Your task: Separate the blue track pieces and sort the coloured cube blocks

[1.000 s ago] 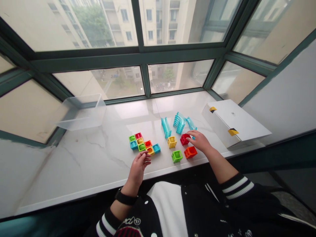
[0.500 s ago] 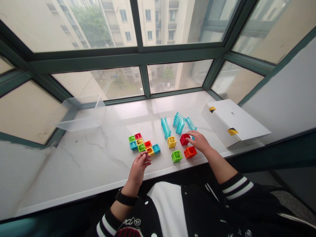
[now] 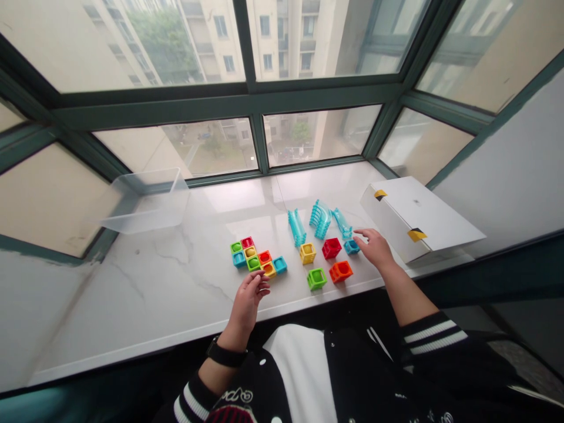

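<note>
My right hand (image 3: 373,249) is open beside a small blue cube block (image 3: 351,246), thumb and forefinger apart around its right edge; whether they touch it is unclear. Left of it sits a red block (image 3: 331,248), free of any hand. An orange block (image 3: 341,272), a green block (image 3: 316,279) and a yellow block (image 3: 307,254) stand loose nearby. My left hand (image 3: 250,295), fingers loosely curled with nothing visible in them, lies at the near edge of a joined row of coloured blocks (image 3: 253,263). Its fingertips overlap the row's yellow block (image 3: 268,269).
Clear blue track pieces, one straight (image 3: 296,228), one curved (image 3: 320,217) and one sloped (image 3: 342,223), lie behind the loose blocks. A transparent tub (image 3: 150,214) stands at the back left, a white box (image 3: 423,214) at the right. Windows border the white counter (image 3: 176,294).
My right hand has left the red block and moved right, uncovering the blue block. The red block now shows fully. My left hand has stayed put.
</note>
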Tool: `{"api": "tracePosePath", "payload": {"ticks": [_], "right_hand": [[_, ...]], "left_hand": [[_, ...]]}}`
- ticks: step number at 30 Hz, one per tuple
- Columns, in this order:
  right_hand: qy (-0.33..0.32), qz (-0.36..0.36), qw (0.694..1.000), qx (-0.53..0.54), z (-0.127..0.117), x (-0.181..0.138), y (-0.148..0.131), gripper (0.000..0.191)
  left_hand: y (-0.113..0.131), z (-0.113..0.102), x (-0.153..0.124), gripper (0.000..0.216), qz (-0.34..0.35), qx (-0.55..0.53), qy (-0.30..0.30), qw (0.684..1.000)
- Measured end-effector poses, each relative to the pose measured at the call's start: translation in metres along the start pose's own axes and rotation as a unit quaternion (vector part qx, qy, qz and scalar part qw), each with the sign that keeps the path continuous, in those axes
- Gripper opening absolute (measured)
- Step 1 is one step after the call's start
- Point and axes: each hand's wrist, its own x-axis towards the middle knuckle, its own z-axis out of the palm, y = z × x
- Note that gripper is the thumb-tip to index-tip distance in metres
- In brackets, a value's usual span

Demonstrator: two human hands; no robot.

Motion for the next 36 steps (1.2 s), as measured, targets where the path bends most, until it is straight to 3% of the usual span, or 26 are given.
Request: {"api": "tracePosePath", "payload": {"ticks": [5, 16, 18, 20, 22, 24, 26, 28, 31, 33, 36], "right_hand": [[-0.064, -0.006, 0.997, -0.047, 0.011, -0.009, 0.016, 0.028], [-0.09, -0.001, 0.993, -0.072, 0.015, -0.011, 0.021, 0.025], [-0.073, -0.007, 0.995, -0.064, 0.012, -0.012, 0.016, 0.024], [-0.016, -0.019, 0.999, -0.046, 0.006, -0.013, 0.006, 0.024], [0.064, -0.029, 0.997, -0.021, -0.003, -0.015, -0.009, 0.026], [0.122, -0.041, 0.992, 0.011, -0.013, -0.016, -0.032, 0.027], [0.127, -0.066, 0.989, 0.041, -0.022, -0.018, -0.062, 0.027], [0.085, -0.096, 0.99, 0.061, -0.024, -0.021, -0.097, 0.027], [-0.036, -0.174, 0.981, 0.071, -0.014, -0.03, -0.147, 0.029], [-0.133, -0.235, 0.96, 0.069, 0.0, -0.038, -0.175, 0.029], [-0.227, -0.284, 0.93, 0.052, 0.025, -0.052, -0.204, 0.034]], "left_hand": [[-0.001, 0.002, -0.001, 0.045, -0.002, 0.009, -0.005, 1.0], [-0.002, -0.004, 0.001, 0.044, 0.013, 0.02, -0.004, 1.0], [-0.003, -0.008, 0.003, 0.042, 0.039, 0.062, 0.002, 0.997], [-0.003, -0.013, 0.005, 0.038, 0.095, 0.145, 0.01, 0.985], [-0.001, -0.019, 0.008, 0.032, 0.173, 0.253, 0.016, 0.952], [0.003, -0.023, 0.012, 0.027, 0.254, 0.361, 0.012, 0.897], [0.005, -0.024, 0.018, 0.028, 0.317, 0.448, 0.002, 0.836], [0.007, -0.022, 0.026, 0.032, 0.35, 0.514, -0.008, 0.783], [0.008, -0.021, 0.044, 0.039, 0.351, 0.59, 0.001, 0.727], [0.01, -0.025, 0.058, 0.044, 0.336, 0.626, 0.023, 0.703], [0.016, -0.039, 0.077, 0.051, 0.303, 0.652, 0.048, 0.693]]}}
